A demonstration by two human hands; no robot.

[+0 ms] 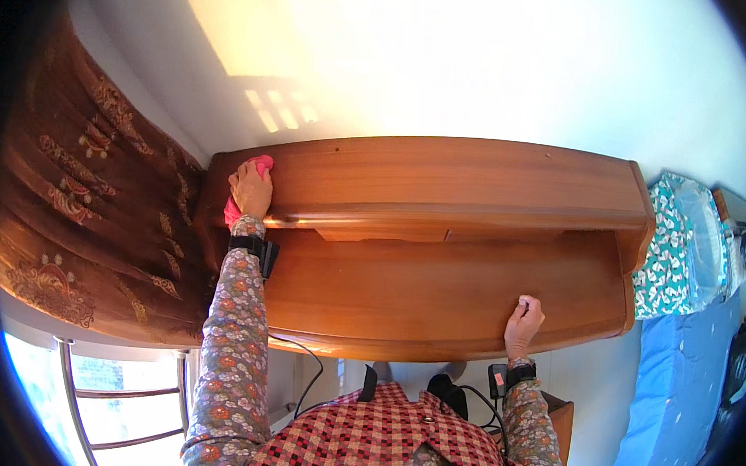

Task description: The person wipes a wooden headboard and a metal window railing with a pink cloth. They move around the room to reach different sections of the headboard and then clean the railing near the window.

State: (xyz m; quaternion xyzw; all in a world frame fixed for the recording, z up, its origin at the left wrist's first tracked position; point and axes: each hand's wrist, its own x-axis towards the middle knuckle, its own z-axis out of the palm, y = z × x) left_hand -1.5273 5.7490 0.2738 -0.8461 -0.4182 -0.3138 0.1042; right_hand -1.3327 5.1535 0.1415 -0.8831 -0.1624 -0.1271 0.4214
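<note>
My left hand [250,189] presses a pink cloth [232,212] onto the left end of the raised upper shelf [439,173] of a wooden desk. Parts of the cloth show above and below my fingers. Over the front right part of the lower desktop [401,291] is my right hand [525,321], its fingers curled closed with nothing seen in them. Whether it touches the wood I cannot tell. Both wrists wear black straps with small devices.
A brown patterned curtain [96,206] hangs at the left, above a window with metal bars [127,395]. Right of the desk are a green patterned bundle [666,248] and a blue-covered bed [675,375]. Black cables [320,372] hang near my body. A wooden box-like piece [559,420] stands below my right arm.
</note>
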